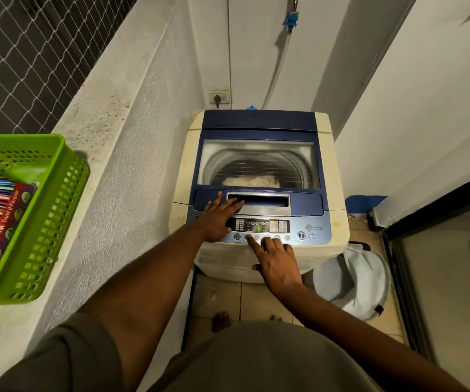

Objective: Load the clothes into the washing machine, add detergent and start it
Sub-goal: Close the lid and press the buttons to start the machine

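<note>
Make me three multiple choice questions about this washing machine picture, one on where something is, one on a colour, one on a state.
1. Where does the perforated plastic basket sit?
A. on the ledge left of the machine
B. on the tiled floor
C. on the machine's lid

2. What colour is that basket?
A. blue
B. green
C. white

3. How is the blue-framed clear lid of the cream top-loading washing machine?
A. raised
B. removed
C. closed

Answers: 1 A, it rests on the rough grey ledge left of the machine. 2 B, its walls are bright green. 3 C, the lid lies flat with pale clothes visible through it, while the left hand lies on the panel and the right hand points an index finger at a button.
</note>
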